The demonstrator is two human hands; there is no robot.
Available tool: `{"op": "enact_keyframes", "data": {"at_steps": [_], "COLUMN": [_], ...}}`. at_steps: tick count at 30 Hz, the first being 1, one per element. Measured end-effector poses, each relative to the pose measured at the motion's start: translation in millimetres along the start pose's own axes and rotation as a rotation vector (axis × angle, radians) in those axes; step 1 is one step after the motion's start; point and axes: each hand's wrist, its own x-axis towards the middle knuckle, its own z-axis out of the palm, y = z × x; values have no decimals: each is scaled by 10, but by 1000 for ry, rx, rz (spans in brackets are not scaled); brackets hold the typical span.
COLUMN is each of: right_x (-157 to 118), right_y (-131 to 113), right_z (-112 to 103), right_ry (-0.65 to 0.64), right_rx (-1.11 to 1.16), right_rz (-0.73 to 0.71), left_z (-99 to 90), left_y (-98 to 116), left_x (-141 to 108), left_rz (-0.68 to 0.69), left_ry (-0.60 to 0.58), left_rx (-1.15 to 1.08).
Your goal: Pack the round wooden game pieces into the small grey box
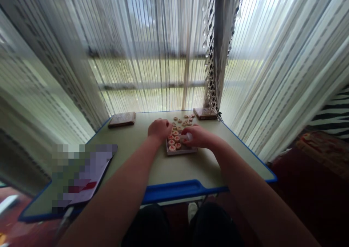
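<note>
A shallow pale box (pixel 182 152) stands on the table, with round wooden xiangqi pieces (pixel 171 142) marked in red laid in rows at its left side. My left hand (pixel 159 128) is closed at the box's far left corner, and its fingertips and anything in them are hidden. Over the right part of the box, my right hand (pixel 199 136) curls its fingers and thumb around a pale xiangqi piece, mostly covered by the fingers. Loose xiangqi pieces (pixel 184 123) lie scattered on the table just beyond the box.
The blue-edged table (pixel 131 167) has a blue trough along its near side. Two flat patterned boxes sit at the back, a left one (pixel 122 119) and a right one (pixel 205 113). A tablet-like device (pixel 100 167), partly pixelated, lies at left. Striped curtains (pixel 152 58) hang behind.
</note>
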Motion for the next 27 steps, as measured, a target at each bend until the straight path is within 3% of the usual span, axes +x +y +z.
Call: {"op": "enact_keyframes", "data": {"at_steps": [16, 27], "right_x": [24, -20], "right_y": [55, -128], "right_z": [59, -49], "right_ry": [-31, -61], "right_rx": [-45, 99], "right_rz": [39, -79], "left_z": [20, 27], "left_y": [2, 2], "left_x": [12, 10], "left_rz": [27, 13], "left_ry": [3, 5], "left_rx": [-11, -1]}}
